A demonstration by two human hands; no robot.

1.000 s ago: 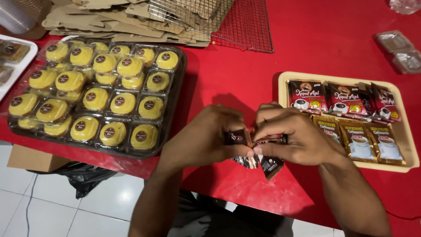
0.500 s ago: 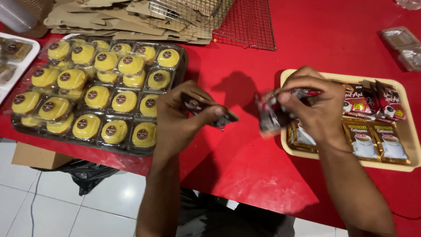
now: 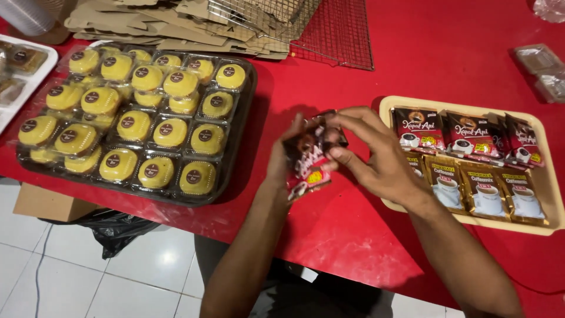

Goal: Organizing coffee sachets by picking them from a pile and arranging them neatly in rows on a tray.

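Observation:
My left hand (image 3: 281,160) and my right hand (image 3: 376,154) meet over the red table (image 3: 412,65), both gripping a small stack of red-and-black coffee sachets (image 3: 308,158) held upright between them. The right fingers pinch the sachets' top edge. Just right of my hands stands a cream tray (image 3: 547,176) with a row of red-black sachets (image 3: 465,134) at the back and brown-gold sachets (image 3: 486,189) in front.
A dark plastic tray (image 3: 238,147) of several yellow cakes in clear cups sits at the left. Flattened cardboard (image 3: 153,23) and a wire rack (image 3: 335,29) lie at the back. Clear packets (image 3: 544,68) rest at the far right. A cardboard box and black bag sit on the tiled floor.
My hands first tore a sachet strip apart low at the table's edge, then separated with a piece each. Now they have come back together, stacking the sachets.

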